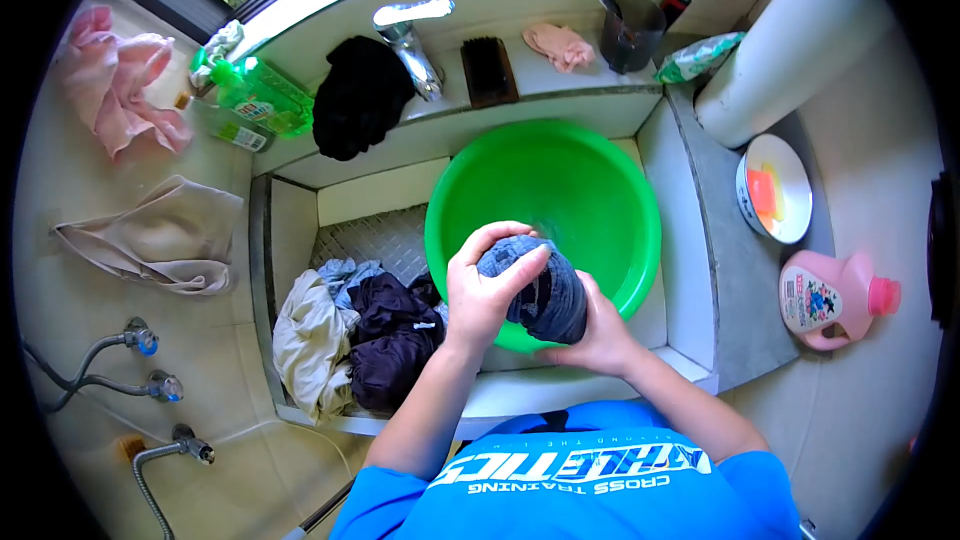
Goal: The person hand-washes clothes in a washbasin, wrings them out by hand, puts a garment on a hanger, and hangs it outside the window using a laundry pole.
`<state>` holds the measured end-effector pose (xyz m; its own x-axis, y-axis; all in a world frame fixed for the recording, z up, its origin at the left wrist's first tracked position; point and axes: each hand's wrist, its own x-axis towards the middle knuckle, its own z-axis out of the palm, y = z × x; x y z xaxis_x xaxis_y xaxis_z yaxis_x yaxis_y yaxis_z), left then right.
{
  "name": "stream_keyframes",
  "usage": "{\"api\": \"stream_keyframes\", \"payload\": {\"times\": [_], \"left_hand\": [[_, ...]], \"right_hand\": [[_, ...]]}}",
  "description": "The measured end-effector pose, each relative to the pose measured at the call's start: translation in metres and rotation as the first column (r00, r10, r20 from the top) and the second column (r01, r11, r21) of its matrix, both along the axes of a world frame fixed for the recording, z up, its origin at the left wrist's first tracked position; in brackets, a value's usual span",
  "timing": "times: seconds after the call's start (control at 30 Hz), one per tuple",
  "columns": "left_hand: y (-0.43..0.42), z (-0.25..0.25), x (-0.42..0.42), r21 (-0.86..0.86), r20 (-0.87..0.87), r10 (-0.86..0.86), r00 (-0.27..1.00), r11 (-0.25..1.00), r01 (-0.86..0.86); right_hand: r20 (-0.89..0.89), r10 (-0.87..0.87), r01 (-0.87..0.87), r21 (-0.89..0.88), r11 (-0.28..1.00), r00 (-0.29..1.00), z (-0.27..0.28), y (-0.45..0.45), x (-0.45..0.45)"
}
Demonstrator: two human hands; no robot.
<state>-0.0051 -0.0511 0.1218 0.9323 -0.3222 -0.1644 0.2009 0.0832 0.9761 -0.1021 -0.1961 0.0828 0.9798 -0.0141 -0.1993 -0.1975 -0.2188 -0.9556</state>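
Observation:
A bunched dark blue-grey cloth garment (550, 300) is gripped between both hands above the near rim of a green basin (640, 205). My left hand (485, 285) closes around its upper left side, thumb across the top. On its right side, my right hand (595, 335) wraps the lower part, and some of those fingers are hidden behind the cloth. The basin stands in a tiled sink and seems to hold a little water. Just left of my left hand lie a dark purple garment (395, 340) and a cream garment (312, 345), heaped in the sink.
Along the back ledge are a black cloth (360, 100), a faucet (410, 45), a brush (488, 72), a pink cloth (560, 47) and a dark cup (630, 35). To the right stand a white bowl (795, 180) with orange soap and a pink detergent jug (830, 295). Green bottles (265, 100) stand back left.

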Motion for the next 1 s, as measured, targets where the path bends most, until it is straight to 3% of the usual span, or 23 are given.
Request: {"api": "stream_keyframes", "payload": {"times": [0.1,0.17,0.23,0.37,0.5,0.6,0.73,0.8,0.83,0.9,0.93,1.0], "left_hand": [[-0.003,0.002,-0.006,-0.089,-0.089,0.092,0.992,0.991,-0.100],[-0.004,0.017,-0.014,-0.053,-0.019,0.023,1.000,0.998,-0.024],[-0.003,0.027,-0.017,-0.062,0.031,-0.039,0.999,0.997,0.041],[0.010,0.040,-0.021,0.027,0.096,-0.143,0.985,0.990,0.141],[0.020,0.047,-0.033,-0.005,0.068,-0.178,0.982,0.984,0.178],[0.029,0.046,-0.042,0.038,0.193,-0.115,0.974,0.993,0.110],[0.037,0.044,-0.057,-0.059,0.191,-0.083,0.978,0.994,0.096],[0.038,0.037,-0.063,-0.313,-0.159,-0.128,0.979,0.947,0.073],[0.040,0.038,-0.066,-0.428,-0.253,-0.215,0.943,0.899,0.090],[0.048,0.044,-0.070,-0.498,-0.271,-0.237,0.933,0.864,0.075],[0.053,0.044,-0.071,-0.562,-0.272,-0.272,0.923,0.823,0.077],[0.061,0.045,-0.073,-0.633,-0.285,-0.299,0.911,0.772,0.055]], "right_hand": [[0.092,0.092,-0.083,-0.089,0.993,0.992,0.020,-0.011,0.001],[0.102,0.091,-0.080,-0.111,0.991,0.991,0.033,-0.018,-0.001],[-0.058,0.117,-0.117,0.003,0.993,0.991,0.043,-0.026,-0.003],[-0.002,0.127,-0.126,0.053,0.991,0.992,0.053,-0.029,-0.013],[-0.010,0.123,-0.123,0.056,0.991,0.992,0.063,-0.020,-0.027],[0.047,0.066,-0.069,0.059,0.996,0.997,0.077,-0.009,-0.037],[0.149,-0.085,0.094,-0.054,0.994,0.985,0.101,0.015,-0.054],[0.276,-0.148,0.201,-0.176,0.964,0.950,0.105,0.024,-0.061],[0.293,-0.146,0.204,-0.180,0.962,0.945,0.107,0.026,-0.065],[0.031,-0.244,0.223,0.312,0.924,0.969,0.110,0.031,-0.077],[-0.003,-0.214,0.192,0.452,0.871,0.977,0.101,0.026,-0.079],[0.003,-0.182,0.154,0.524,0.837,0.983,0.098,0.028,-0.080]]}}
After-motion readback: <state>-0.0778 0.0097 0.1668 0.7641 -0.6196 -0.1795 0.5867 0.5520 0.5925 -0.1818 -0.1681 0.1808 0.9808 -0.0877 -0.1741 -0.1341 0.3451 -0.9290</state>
